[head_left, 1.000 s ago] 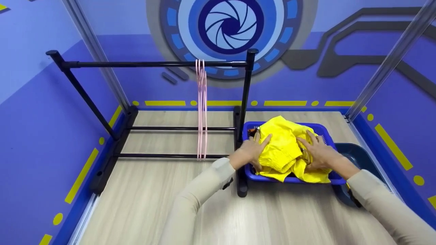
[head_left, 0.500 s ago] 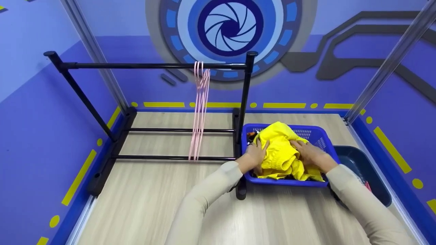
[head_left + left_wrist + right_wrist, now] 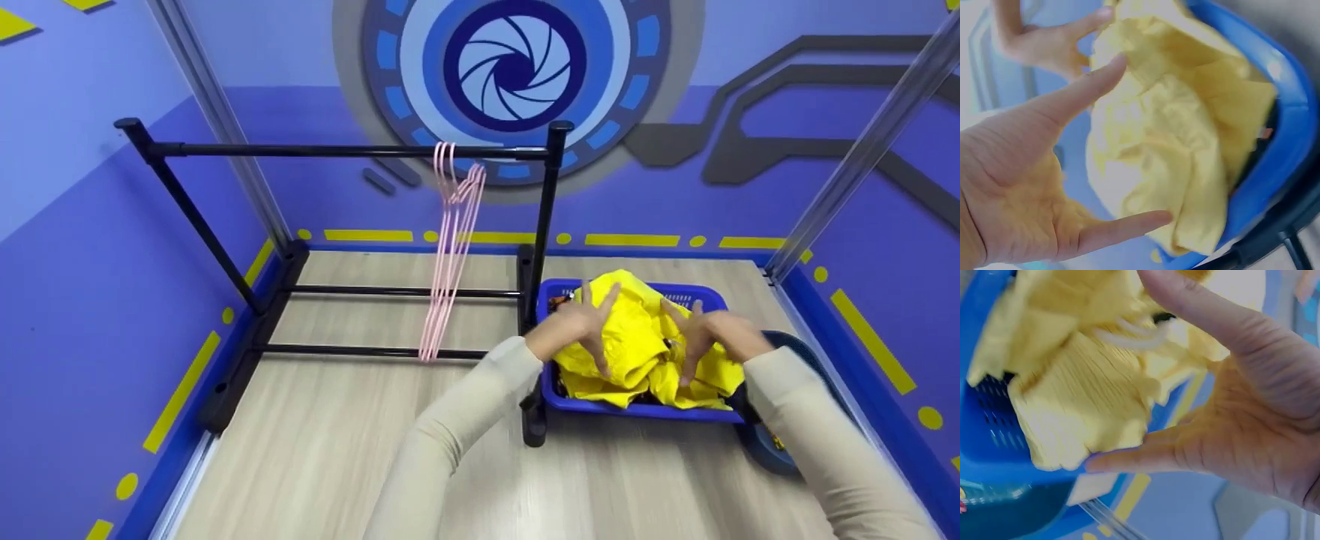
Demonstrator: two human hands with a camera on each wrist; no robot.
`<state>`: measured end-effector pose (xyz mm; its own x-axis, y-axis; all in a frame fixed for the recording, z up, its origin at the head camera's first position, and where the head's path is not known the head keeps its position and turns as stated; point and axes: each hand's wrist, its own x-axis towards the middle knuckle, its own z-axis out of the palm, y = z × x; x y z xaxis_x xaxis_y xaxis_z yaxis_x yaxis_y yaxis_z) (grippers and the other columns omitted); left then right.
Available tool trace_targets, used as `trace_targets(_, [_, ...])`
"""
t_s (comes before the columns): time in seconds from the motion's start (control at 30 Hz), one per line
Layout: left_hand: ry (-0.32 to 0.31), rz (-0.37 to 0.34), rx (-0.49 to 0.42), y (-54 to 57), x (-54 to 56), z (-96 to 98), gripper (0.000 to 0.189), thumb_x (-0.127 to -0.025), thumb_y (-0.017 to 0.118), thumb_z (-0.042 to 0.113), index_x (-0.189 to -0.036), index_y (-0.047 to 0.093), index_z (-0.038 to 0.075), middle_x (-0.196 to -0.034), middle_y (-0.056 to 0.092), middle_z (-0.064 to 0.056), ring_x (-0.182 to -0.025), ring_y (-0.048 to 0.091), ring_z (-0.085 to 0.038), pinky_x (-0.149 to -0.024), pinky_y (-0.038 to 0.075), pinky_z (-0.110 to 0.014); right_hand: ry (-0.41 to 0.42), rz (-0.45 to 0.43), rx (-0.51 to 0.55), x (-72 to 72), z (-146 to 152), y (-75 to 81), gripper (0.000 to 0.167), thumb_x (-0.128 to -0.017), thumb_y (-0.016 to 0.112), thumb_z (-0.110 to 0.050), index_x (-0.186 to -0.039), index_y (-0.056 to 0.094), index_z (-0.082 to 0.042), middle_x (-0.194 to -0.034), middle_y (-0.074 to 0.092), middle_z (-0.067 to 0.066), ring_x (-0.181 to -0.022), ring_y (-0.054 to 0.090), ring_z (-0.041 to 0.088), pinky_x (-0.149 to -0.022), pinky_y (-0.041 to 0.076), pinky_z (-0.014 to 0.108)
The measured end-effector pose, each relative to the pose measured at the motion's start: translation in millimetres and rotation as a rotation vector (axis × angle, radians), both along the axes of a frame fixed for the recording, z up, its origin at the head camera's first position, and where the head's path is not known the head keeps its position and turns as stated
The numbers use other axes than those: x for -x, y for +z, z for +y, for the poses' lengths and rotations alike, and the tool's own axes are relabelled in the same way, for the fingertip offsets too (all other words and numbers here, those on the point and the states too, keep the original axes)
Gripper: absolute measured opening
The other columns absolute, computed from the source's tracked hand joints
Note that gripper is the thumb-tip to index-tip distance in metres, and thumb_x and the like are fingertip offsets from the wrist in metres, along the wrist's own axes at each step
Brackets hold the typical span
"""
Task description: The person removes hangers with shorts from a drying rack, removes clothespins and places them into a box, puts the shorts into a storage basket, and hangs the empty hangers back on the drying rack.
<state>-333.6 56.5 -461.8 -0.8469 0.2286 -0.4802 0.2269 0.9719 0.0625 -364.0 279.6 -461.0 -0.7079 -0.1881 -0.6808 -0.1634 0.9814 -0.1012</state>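
A crumpled yellow garment (image 3: 628,330) is heaped in a blue plastic basket (image 3: 645,410) and spreads over its front rim. In the right wrist view the garment (image 3: 1081,396) shows a gathered, elastic-like edge and a blurred white cord. My left hand (image 3: 576,328) hovers over the heap's left part, thumb and fingers spread wide. Over the right part is my right hand (image 3: 707,335), its fingers likewise apart. Both wrist views show nothing in the palms of my left hand (image 3: 1027,191) and right hand (image 3: 1241,410). Dark items under the garment are mostly hidden.
Left of the basket stands a black clothes rack (image 3: 300,151), with its right foot against the basket. Several pink hangers (image 3: 450,255) hang from its bar. A dark teal tub (image 3: 776,454) sits at the right, partly behind my right sleeve. Blue printed walls enclose the wooden floor.
My hands pressed into the garment half a second ago; now they are lifted slightly, fingers spread. The hangers have swung from nearly vertical to a slant. The head view has shifted a little.
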Motion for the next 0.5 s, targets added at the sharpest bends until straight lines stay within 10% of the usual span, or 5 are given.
trace_targets(0.17, [-0.035,0.102,-0.03,-30.9,-2.9,-1.2,0.149,-0.063,0.09,0.062,-0.159,-0.021,0.039,-0.171,-0.019,-0.012,-0.131,0.055,-0.025,-0.103,0.05,-0.03,0.114,0.12,-0.063,-4.9,-6,-31.9,0.155,-0.061,0.098,-0.043,-0.159,-0.015,-0.006,-0.154,-0.014,0.051,-0.132,0.033,0.071,-0.106,0.036,0.074])
trace_targets(0.5, [-0.043,0.03,-0.131,-62.1,-3.5,-15.2,0.141,-0.068,0.091,0.054,-0.163,-0.012,0.036,-0.173,-0.011,-0.007,-0.123,0.059,-0.027,-0.102,0.052,-0.034,0.096,0.101,0.022,-7.2,0,-64.4,0.125,-0.078,0.079,-0.005,-0.161,-0.014,-0.014,-0.158,-0.002,0.047,-0.129,0.043,0.064,-0.105,0.042,0.067])
